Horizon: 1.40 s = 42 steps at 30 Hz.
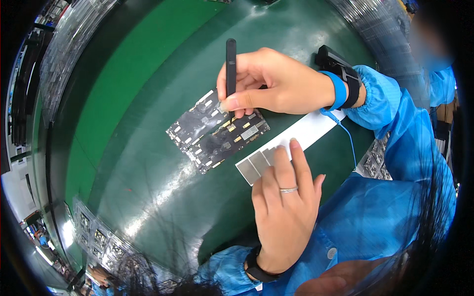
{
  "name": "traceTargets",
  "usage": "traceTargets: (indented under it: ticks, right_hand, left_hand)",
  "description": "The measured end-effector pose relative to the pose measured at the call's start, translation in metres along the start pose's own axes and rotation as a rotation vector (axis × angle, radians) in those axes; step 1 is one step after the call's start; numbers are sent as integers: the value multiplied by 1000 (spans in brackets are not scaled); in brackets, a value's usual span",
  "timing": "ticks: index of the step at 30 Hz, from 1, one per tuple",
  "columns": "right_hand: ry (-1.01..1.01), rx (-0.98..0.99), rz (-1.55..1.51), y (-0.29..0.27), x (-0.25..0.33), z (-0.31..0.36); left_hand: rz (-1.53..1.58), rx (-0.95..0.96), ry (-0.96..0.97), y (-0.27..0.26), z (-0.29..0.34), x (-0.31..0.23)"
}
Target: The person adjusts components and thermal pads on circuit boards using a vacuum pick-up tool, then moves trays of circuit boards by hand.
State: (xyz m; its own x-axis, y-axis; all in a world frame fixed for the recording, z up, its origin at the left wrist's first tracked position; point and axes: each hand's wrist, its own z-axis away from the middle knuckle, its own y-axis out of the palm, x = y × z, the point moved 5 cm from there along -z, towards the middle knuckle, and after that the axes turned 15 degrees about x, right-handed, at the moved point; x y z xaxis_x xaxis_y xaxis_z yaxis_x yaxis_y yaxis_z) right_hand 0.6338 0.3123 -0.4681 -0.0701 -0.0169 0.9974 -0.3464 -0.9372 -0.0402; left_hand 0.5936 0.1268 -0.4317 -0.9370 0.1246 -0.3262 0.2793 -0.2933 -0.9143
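Black tweezers (231, 74) stand nearly upright in my right hand (276, 81), pinched between thumb and fingers. Their tips point down at a black circuit board (217, 133), close to a small gold patch on it; whether they hold anything is too small to tell. The board lies flat and slanted on the green table, with many small pale parts along its edges. To its right lies a long white strip (316, 130) with grey rectangular pieces (247, 171) at its near end. My left hand (286, 207) rests on this strip, fingers stretched out, partly hiding the grey pieces.
Clear plastic trays (101, 239) with boards lie at the lower left. Other clear trays are stacked at the upper left (74, 47) and upper right. A blue cord (351, 143) runs from my right wrist strap past more boards (376, 160). Another person's blue sleeve (441, 86) shows far right.
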Motion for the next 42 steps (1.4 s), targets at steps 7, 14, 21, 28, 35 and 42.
traceTargets:
  ticks: [7, 14, 21, 28, 35, 42]
  right_hand:
    - [-33, -19, 114, 1, -4, 5]
    - [-65, -15, 153, 2, -1, 3]
    - [-39, -34, 212, 0, 0, 5]
    - [-151, -139, -10, -36, 16, 15]
    - [-179, -360, 82, -56, 4, 44]
    - [-115, -446, -5, -55, -4, 54]
  left_hand:
    - [-6, -24, -118, 5, -17, 30]
    - [-41, -13, -121, 5, -18, 29]
    - [-23, -10, -114, 1, -20, 30]
    - [-23, -20, -84, -9, -18, 34]
    - [-60, -113, -211, -28, -4, 102]
    - [275, -139, 55, -79, -52, 141]
